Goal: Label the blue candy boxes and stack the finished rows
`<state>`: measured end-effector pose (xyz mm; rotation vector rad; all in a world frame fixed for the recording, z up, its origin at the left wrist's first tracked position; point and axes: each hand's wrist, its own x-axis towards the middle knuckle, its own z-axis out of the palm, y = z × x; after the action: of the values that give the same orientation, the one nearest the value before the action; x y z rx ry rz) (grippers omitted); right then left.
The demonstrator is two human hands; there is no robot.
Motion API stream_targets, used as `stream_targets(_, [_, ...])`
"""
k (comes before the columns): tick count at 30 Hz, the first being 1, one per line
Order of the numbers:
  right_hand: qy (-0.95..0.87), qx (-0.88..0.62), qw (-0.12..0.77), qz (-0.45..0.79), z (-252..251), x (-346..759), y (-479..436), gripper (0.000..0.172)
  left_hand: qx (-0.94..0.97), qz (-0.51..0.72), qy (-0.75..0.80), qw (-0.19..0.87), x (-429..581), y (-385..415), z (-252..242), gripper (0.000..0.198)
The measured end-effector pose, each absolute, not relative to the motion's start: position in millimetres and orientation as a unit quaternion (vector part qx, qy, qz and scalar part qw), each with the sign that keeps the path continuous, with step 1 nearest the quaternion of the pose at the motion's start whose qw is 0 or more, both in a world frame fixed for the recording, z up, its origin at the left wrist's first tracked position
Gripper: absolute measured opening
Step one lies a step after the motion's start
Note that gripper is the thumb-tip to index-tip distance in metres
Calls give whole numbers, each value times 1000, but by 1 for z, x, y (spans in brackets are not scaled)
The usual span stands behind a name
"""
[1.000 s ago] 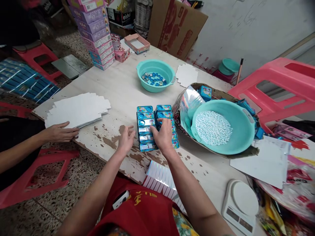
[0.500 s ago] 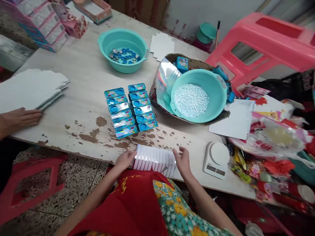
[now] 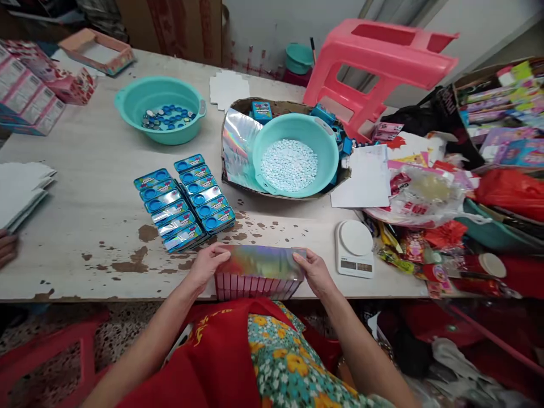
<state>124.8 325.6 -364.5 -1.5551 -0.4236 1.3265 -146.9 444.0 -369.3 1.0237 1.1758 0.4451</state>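
Observation:
A shiny rainbow-coloured box [image 3: 261, 272] with a row of upright dividers along its near side stands at the table's front edge, against the red apron. My left hand [image 3: 208, 265] grips its left end, thumb on top. The right end is pinched by my right hand [image 3: 314, 272]. Just beyond, two rows of blue printed tins [image 3: 170, 207] stand in overlapping stacks. A teal basin [image 3: 297, 156] of small pale pieces rests on an open carton [image 3: 240, 147] behind them.
Back left is another teal basin [image 3: 161, 107] with blue and silver discs. A white scale [image 3: 355, 249] stands right of my right hand. Wrappers and bags [image 3: 425, 198] crowd the right side. Another person's hand [image 3: 7, 248] shows at the far left, near stacked white sheets [image 3: 23, 190].
Both hands have closed on the box's ends, and a glossy rainbow surface now faces up where white strips showed. The view has turned right. The other person's hand is now mostly out of view.

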Motion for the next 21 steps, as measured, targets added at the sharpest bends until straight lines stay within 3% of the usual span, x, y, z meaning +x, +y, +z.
stream_targets(4, [-236, -680, 491, 491, -360, 124, 336, 34, 657, 264, 551, 442, -132, 443, -349, 32])
stream_targets(7, [-216, -671, 495, 509, -359, 123, 340, 37, 822, 269, 412, 286, -96, 442, -338, 29])
stream_targets(10, [-216, -673, 513, 488, -357, 123, 343, 36, 897, 175, 286, 288, -49, 442, -337, 29])
stream_targets(15, [-203, -673, 550, 450, -356, 128, 348, 37, 886, 64, 301, 345, -5, 450, -348, 25])
stream_targets(21, [-186, -677, 536, 468, -360, 139, 353, 35, 876, 2, 279, 393, 1, 469, -355, 28])
